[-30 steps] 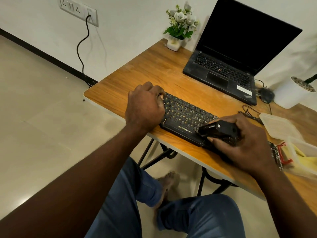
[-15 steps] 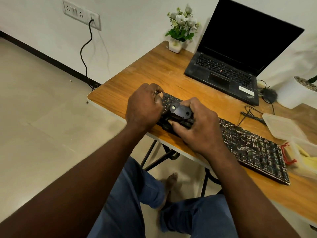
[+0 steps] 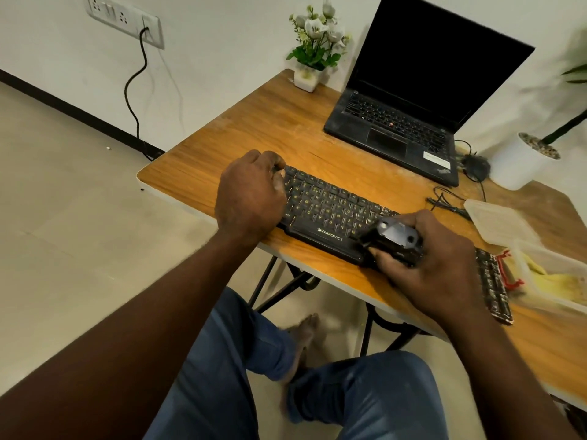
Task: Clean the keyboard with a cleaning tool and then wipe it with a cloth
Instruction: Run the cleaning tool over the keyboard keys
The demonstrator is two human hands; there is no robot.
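Rightward along the flat black plastic keyboard with yellow lettering is where my right hand is travelling: half a second ago it was pressing up against my left hand at the left end, and now it is working over the middle keys. I am reading that as another brushing stroke, so the cleaning step is carrying on and the wiping is not yet beginning.

Going from the left, my left hand is curling over the keyboard's left end and pinning it down; its fingertips are hiding under the knuckles, so I am not seeing how far they wrap. The keyboard is lying slantwise along the front edge of the light-brown wooden table. On its middle rows the small black plastic cleaning tool is riding, with my right hand's fingers and thumb closing tightly around it. Its working face is pointing down and hidden, and motion is blurring the body. Much of the keyboard's right half is disappearing behind that hand. Near the table's right edge, the crumpled yellow cloth is waiting inside a clear plastic box, both partly cut off by the frame.
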